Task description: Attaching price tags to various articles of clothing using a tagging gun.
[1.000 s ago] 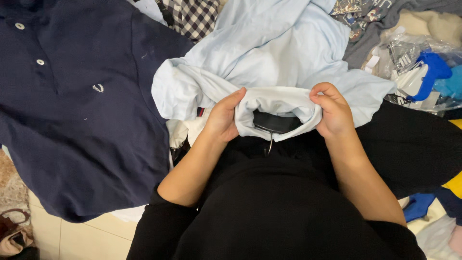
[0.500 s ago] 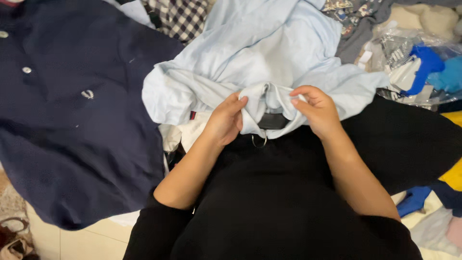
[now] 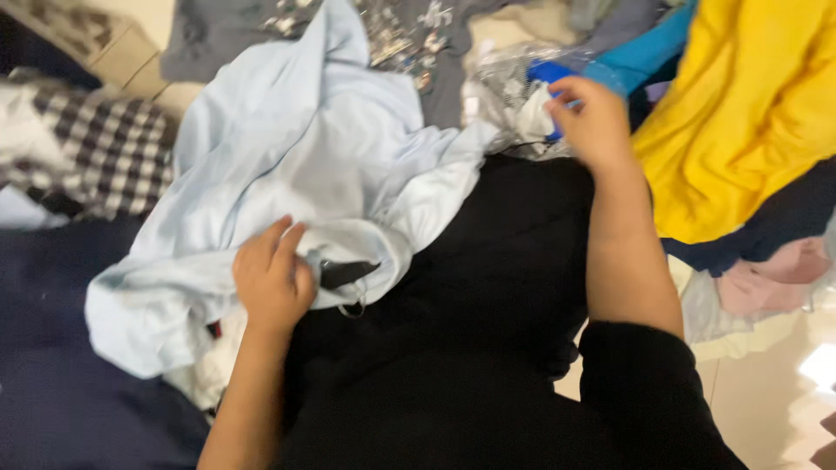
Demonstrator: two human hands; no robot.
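A: Two hands, two jobs? The left hand (image 3: 272, 283) pinches the collar of the pale blue shirt (image 3: 296, 174), which lies over the black garment (image 3: 488, 287) on the lap.

B: Yes; the right hand (image 3: 592, 122) closes its fingers on the blue-and-white item in clear plastic (image 3: 522, 96), beside the yellow garment (image 3: 749, 113). Judging by that, it needs lifting free.

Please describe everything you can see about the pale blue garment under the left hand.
The pale blue garment looks like thin, soft woven cloth, plain and crumpled. It lies spread over a black garment and other clothes, reaching toward the top of the picture. Its near edge is folded back, showing a dark label inside. The left hand presses on this fold. The right hand is away from it, at a blue item.
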